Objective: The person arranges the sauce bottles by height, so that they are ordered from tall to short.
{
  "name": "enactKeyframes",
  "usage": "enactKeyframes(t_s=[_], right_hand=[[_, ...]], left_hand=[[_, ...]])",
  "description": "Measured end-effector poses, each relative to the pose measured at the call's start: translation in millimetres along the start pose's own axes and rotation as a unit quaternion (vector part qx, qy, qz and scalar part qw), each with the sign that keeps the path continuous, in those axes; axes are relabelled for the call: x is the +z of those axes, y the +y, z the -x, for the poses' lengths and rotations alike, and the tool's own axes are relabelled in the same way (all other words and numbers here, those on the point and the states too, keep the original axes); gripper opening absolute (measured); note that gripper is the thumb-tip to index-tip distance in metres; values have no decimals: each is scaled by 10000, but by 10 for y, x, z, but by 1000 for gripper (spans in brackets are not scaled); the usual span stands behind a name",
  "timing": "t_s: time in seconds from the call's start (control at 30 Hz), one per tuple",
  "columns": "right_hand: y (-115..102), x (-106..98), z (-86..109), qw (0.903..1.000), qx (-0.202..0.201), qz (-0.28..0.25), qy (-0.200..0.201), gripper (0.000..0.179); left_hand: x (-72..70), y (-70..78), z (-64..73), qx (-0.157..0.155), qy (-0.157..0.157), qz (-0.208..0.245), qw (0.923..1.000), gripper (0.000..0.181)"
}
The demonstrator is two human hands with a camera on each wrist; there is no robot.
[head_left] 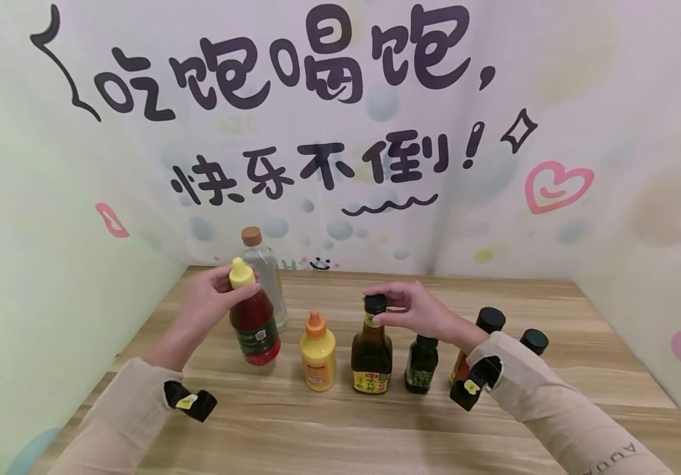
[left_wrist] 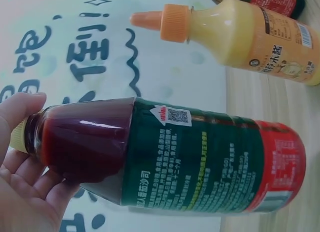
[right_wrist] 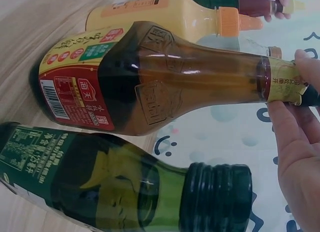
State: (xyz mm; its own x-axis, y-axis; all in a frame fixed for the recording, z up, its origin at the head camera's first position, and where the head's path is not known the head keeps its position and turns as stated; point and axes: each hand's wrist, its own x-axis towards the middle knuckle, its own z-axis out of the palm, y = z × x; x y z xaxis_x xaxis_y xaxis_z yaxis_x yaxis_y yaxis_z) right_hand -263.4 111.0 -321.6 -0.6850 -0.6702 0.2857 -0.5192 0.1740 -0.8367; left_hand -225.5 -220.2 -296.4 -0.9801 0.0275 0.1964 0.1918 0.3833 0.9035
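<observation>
My left hand (head_left: 209, 300) grips a ketchup bottle (head_left: 254, 323) around its neck, just under the yellow cap. The bottle leans slightly; whether its base touches the table I cannot tell. With thumb and fingers, my right hand (head_left: 420, 310) pinches the neck of a brown soy sauce bottle (head_left: 372, 356), which is upright. Between these two stands a yellow mustard squeeze bottle (head_left: 318, 359) with an orange nozzle. In the right wrist view, a small green glass bottle (right_wrist: 115, 177) with a dark cap is close beside the soy sauce bottle.
Behind the ketchup stands a clear bottle (head_left: 269, 280) with a brown cap. Two black-capped bottles, one cap (head_left: 490, 319) nearer the middle and another cap (head_left: 534, 340) farther right, are partly hidden by my right forearm. A printed cloth (head_left: 316, 231) hangs behind the wooden table (head_left: 293, 435).
</observation>
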Motion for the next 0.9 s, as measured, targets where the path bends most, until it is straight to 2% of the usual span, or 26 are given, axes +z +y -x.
enactKeyframes(t_s=[0.2, 0.43, 0.67, 0.9], right_hand=[[17, -12, 6, 9999, -12, 130, 27, 43], [23, -3, 8, 10000, -12, 92, 33, 43], [31, -1, 10, 9999, 5, 94, 54, 44], [60, -9, 3, 10000, -1, 62, 14, 44]], left_hand=[[164, -6, -190, 91, -216, 34, 9997, 40], [341, 30, -354, 98, -227, -129, 9996, 33], [520, 105, -508, 83, -329, -231, 9992, 36], [686, 99, -629, 23, -352, -398, 9986, 35]])
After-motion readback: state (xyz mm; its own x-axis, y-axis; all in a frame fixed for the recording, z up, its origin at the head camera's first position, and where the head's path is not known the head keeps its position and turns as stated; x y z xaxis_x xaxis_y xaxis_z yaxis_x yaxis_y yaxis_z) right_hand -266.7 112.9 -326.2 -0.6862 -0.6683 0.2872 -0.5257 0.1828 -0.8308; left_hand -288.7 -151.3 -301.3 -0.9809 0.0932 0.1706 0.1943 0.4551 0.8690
